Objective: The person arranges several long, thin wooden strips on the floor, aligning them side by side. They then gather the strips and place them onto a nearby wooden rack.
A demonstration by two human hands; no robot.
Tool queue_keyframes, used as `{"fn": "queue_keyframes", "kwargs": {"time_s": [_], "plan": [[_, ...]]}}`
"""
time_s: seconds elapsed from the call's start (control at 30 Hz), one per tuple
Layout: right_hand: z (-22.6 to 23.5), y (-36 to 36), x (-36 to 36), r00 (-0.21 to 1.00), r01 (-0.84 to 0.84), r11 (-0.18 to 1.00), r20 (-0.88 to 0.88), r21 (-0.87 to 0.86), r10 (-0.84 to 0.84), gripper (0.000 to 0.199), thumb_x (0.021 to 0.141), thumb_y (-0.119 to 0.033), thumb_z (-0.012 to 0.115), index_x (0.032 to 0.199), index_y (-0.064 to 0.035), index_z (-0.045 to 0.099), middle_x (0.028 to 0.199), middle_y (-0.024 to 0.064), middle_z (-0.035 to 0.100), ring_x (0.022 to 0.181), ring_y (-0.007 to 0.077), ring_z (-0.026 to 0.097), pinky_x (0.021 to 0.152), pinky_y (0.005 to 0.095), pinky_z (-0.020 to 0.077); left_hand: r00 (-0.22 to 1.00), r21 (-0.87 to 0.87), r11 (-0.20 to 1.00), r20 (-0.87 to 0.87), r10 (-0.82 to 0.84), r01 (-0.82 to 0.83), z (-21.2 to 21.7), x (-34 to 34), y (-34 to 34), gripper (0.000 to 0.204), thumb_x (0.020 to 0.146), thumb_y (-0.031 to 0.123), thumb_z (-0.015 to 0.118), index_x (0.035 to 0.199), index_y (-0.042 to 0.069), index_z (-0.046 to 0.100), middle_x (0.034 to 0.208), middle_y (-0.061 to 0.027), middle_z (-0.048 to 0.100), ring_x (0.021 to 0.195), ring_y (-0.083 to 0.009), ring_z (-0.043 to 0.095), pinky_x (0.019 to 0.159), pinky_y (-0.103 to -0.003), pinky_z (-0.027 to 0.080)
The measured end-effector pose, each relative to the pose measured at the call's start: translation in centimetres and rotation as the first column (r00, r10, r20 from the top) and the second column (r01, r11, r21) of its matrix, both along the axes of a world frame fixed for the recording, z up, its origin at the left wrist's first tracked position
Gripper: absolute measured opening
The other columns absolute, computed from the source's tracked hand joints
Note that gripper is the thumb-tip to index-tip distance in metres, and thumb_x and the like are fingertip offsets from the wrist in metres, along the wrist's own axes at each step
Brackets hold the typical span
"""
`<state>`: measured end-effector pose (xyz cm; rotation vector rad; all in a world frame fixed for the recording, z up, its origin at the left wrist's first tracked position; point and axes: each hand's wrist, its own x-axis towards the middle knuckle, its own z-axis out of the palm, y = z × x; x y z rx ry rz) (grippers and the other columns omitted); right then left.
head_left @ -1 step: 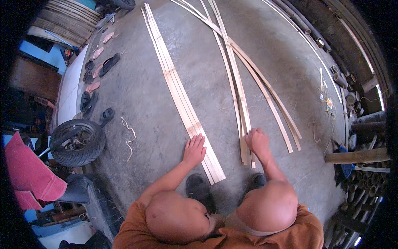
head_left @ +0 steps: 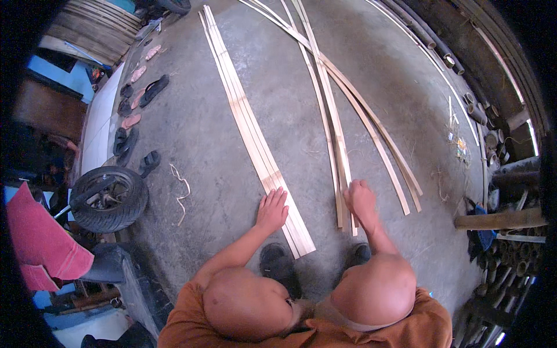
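Several long, pale bamboo strips (head_left: 241, 110) lie side by side on the floor, forming a narrow flat band that runs away from me. My left hand (head_left: 272, 210) rests flat across the near part of this band, fingers stretched out. To the right is a looser group of bamboo strips (head_left: 328, 95), some crossing others farther off. My right hand (head_left: 361, 200) is closed, its fingers curled on the near end of a strip in that group. The fingertips are partly hidden. Two more strip ends (head_left: 400, 188) fan out to the right of this hand.
Left of me stand a motorcycle wheel (head_left: 109, 199) and a pink cloth (head_left: 43, 243). Sandals (head_left: 154, 91) line the left edge of the grey concrete floor (head_left: 191, 127). A thin curled strip (head_left: 184, 194) lies nearby. Bamboo poles (head_left: 505, 218) are stacked at the right.
My right hand has shifted very slightly toward me and to the right. The left hand and the flat band of strips have not moved.
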<state>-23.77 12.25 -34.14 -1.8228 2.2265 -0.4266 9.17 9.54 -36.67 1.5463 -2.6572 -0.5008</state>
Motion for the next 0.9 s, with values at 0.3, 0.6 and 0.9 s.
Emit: {"fn": "queue_keyframes", "kwargs": {"time_s": [0.3,0.6,0.9], "plan": [[3.8,1.8,7.8,0.734,0.088,0.993,0.679,-0.078,-0.012,0.019,0.103,-0.020,0.054,0.105,-0.0020,0.057,0.069,0.0215,0.064,0.061,0.0389,0.067,0.053,0.0458,0.0488,0.997,0.041,0.996,-0.033,0.075,-0.074,1.2,-0.6,-1.1,0.057,0.099,0.041,0.052,0.144,0.006,0.048,0.155,-0.0149,0.040,0.143,-0.0356,0.036,0.114,-0.053,0.032],[-1.1,5.2,14.3,0.506,-0.036,0.985,0.852,0.171,-0.130,0.023,0.104,-0.021,0.051,0.117,-0.0032,0.058,0.067,0.0168,0.062,0.060,0.0243,0.066,0.060,0.0399,0.0505,0.991,0.032,0.994,-0.079,0.105,-0.103,2.2,-1.5,-1.5,0.057,0.094,0.039,0.062,0.137,0.003,0.051,0.146,-0.0126,0.047,0.138,-0.0321,0.040,0.110,-0.050,0.035],[-1.7,2.3,13.9,0.721,-0.196,0.975,0.690,0.107,0.069,0.047,0.102,-0.024,0.053,0.147,-0.0166,0.047,0.080,0.0292,0.067,0.073,0.0477,0.067,0.068,0.0544,0.0521,0.992,0.011,0.995,-0.076,0.100,-0.100,0.7,-0.6,-1.2,0.059,0.093,0.038,0.063,0.140,0.005,0.049,0.150,-0.0140,0.045,0.139,-0.0343,0.040,0.112,-0.051,0.034]]}}
